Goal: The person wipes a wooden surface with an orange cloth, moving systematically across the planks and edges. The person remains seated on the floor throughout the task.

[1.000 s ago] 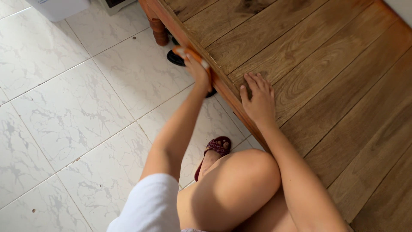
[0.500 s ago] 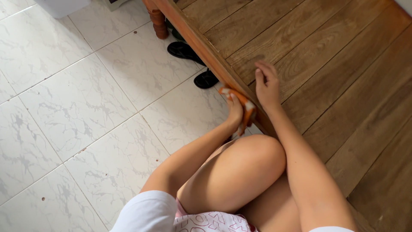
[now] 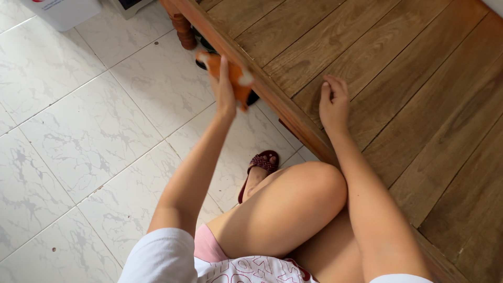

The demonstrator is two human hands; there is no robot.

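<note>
While you crouch beside the wooden platform [image 3: 377, 68], the white marbled tile floor [image 3: 94, 136] fills the left of the view. Far left, at the top edge: a white container [image 3: 65, 10], only its base showing. Just right of it, a turned wooden leg [image 3: 182, 31] under the platform's far corner.

Left hand [image 3: 224, 86]: arm stretched out from near to far, fingers wrapped round an orange cloth [image 3: 230, 76] with a white patch at its right end. Cloth is pressed against the outer side rail [image 3: 262, 84] of the platform, partway along from the leg. Its long axis follows the rail, running from far-left to near-right; the white-tipped end points near-right, the orange end toward the leg. Grip is clamped on the cloth; thumb hidden behind it.

Under the rail, behind the cloth, dark sandals [image 3: 209, 50] show in part. Nearer, on the tiles, your foot in a maroon woven sandal [image 3: 263, 162], toe pointing far. Your bent knee [image 3: 309, 194] sits right of it.

Right hand [image 3: 334, 102]: resting palm-down on the plank top just inside the rail, fingers apart and slightly curled, holding nothing. Planks run diagonally, near-right to far-left, parallel to the rail.
</note>
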